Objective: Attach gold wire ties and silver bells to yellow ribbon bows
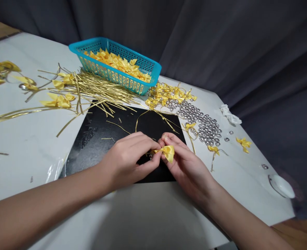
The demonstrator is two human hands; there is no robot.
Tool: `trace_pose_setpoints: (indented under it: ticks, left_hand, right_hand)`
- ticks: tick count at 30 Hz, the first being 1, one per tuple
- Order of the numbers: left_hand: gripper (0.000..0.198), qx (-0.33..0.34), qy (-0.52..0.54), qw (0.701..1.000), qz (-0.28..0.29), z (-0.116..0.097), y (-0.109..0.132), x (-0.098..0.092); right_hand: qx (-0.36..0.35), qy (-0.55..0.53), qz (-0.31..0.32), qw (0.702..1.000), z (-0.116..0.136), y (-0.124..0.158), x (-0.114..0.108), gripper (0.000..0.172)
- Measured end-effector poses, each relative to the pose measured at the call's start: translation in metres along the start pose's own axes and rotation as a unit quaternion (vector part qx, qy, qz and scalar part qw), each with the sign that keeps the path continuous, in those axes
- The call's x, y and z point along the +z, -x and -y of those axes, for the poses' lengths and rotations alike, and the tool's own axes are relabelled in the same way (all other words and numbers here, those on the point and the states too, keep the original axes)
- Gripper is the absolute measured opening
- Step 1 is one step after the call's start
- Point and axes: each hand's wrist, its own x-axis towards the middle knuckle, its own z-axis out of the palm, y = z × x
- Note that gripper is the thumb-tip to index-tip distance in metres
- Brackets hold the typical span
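Over a black board [91,149], my left hand [132,158] pinches one side of a yellow ribbon bow [169,152] between thumb and fingertips. My right hand [183,158] closes on the bow from the other side, its fingers bent around the back. One loop of the bow fans out between the hands; the rest is hidden by my fingers. Just under the left fingertips shows a small silvery piece, partly covered. A gold cord [137,121] curves up from behind the left hand across the board.
Behind the board stands a blue basket [111,71] of yellow bows, with a pile of gold cords [103,88] before it. Silver bells or beads [209,130] and finished-looking bows [169,93] lie right. More bows [58,100] lie left. A white rounded object [282,185] sits near the right edge.
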Motion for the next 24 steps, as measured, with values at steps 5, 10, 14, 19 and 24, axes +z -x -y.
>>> trace_pose_setpoints:
  ticks: [5, 10, 14, 19, 24]
  left_hand:
    - [0.007, -0.001, 0.006, 1.000, 0.000, -0.0001, 0.0000, 0.0007]
    - [0.007, 0.001, 0.008, 1.000, -0.002, -0.0007, -0.0003, 0.0004]
    - [0.007, 0.002, 0.004, 1.000, -0.001, -0.0006, 0.0002, -0.0003]
    - [0.007, 0.000, 0.006, 1.000, 0.000, 0.0000, 0.0009, -0.0005]
    - [0.008, -0.002, 0.011, 1.000, -0.001, -0.0003, 0.0002, -0.0003]
  right_hand:
    - [0.000, -0.008, 0.008, 1.000, 0.0010, -0.0004, 0.0005, 0.010]
    - [0.002, -0.004, 0.012, 1.000, 0.0011, 0.0001, -0.0005, 0.010]
    - [0.000, -0.005, 0.016, 1.000, 0.0011, 0.0004, -0.0010, 0.009]
    - [0.003, -0.009, 0.021, 1.000, 0.0014, 0.0010, -0.0006, 0.009]
    - [0.013, -0.023, 0.019, 0.999, 0.0012, 0.0018, -0.0007, 0.007]
